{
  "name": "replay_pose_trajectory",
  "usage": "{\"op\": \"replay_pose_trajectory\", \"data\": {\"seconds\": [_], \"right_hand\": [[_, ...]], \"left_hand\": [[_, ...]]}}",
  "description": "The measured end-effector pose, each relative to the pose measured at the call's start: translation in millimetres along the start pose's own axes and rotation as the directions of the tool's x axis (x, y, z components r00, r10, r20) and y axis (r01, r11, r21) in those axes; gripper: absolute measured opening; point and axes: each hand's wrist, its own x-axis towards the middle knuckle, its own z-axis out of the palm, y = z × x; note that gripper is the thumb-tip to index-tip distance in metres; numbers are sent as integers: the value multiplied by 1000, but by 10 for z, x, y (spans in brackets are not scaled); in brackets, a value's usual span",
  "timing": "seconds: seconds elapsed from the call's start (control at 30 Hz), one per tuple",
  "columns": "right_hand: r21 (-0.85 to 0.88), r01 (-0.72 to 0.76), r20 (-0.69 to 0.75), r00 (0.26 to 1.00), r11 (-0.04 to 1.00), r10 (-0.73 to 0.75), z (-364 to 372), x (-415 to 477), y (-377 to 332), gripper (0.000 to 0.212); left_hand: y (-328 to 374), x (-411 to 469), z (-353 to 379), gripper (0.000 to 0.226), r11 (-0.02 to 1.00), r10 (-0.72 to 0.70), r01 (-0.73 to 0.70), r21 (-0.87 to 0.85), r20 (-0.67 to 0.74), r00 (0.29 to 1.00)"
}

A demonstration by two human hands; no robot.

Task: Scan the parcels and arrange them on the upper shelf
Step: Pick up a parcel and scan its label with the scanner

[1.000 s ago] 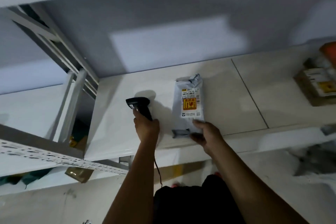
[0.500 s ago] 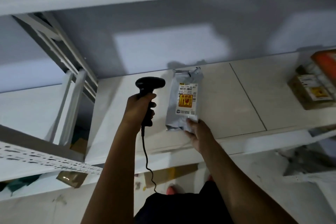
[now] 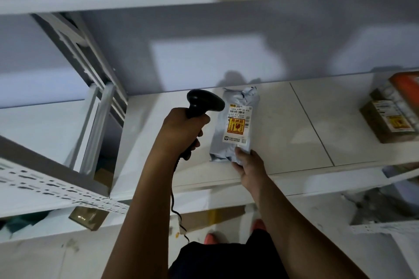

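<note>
step: scan of the grey parcel, judged from the scanner aimed at it; placing comes after
left hand: fingers wrapped tight round the handle of the black scanner; cable hangs down from the grip
right hand: pinches the parcel's near end, thumb on top, other fingers under or behind it
parcel position: on the upper shelf, left of the board seam, long side running away from the person, label up; can't tell if it lies flat or the near end is lifted
scanner position: head just beside the parcel's top-left corner, nose pointing right, across the label
how to do it well: I'd back the scanner off a little and angle it down so the beam crosses the whole barcode, not just its edge; hold the parcel steady and flatten any wrinkle under the label; keep the thumb off the print
risk: the light is dim and the film glossy, so glare or a skewed angle could cause a misread; check for the confirm before letting go
label text: top line starts "540A", rest too soft to trust; barcode under it; small QR code bottom right
sticker: orange-yellow fragile mark with a broken-glass symbol and Chinese characters, not legible
brand: small logo at the label's bottom left, unreadable
boxes: at the shelf's right end, well apart from the parcel; one carries a similar orange-yellow sticker and a white label, text too small to read
</note>
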Motion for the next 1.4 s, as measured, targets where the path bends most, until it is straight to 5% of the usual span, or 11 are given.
{"op": "replay_pose_trajectory", "data": {"seconds": [1.4], "right_hand": [[-38,8,16,1000,999,-7,-27,41,-37,33]], "left_hand": [[77,-65,-124,8,998,44,-45,-54,-23,999]]}}
